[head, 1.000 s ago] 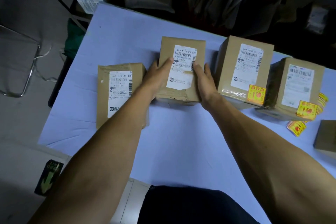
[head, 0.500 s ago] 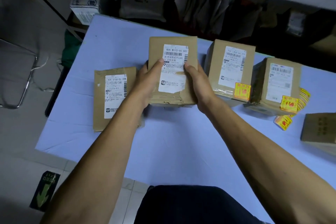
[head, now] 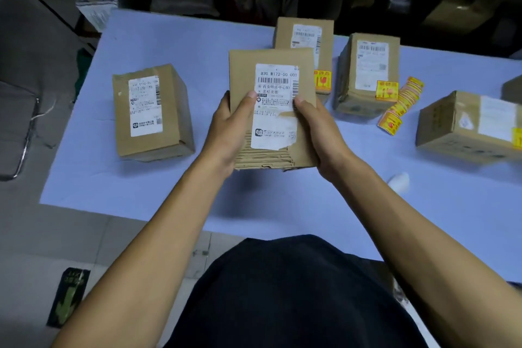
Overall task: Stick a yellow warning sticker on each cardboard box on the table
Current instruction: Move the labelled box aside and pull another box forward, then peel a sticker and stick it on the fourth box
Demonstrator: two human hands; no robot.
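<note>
Cardboard fills both my palms: I have the held box (head: 272, 110) lifted clear of the lilac table (head: 169, 192), its white shipping label (head: 276, 104) facing up at me and its near edge torn so the corrugation shows; my left hand (head: 228, 133) is wrapped round its left side with the thumb pressed flat on the top face, and my right hand (head: 319, 133) clasps the right side the same way, thumb lying across the label's edge; no yellow sticker shows on this box; off to my left a second box (head: 151, 113) lies on the table, also bare of yellow; behind the one I hold, a far box (head: 305, 37) shows a yellow warning sticker (head: 322, 80) at its lower right; beside that a stickered box (head: 367, 73) carries its own yellow square, and just right of it the strip of spare stickers (head: 401, 104) trails across the table; a further box (head: 469, 127) sits near the right edge.
</note>
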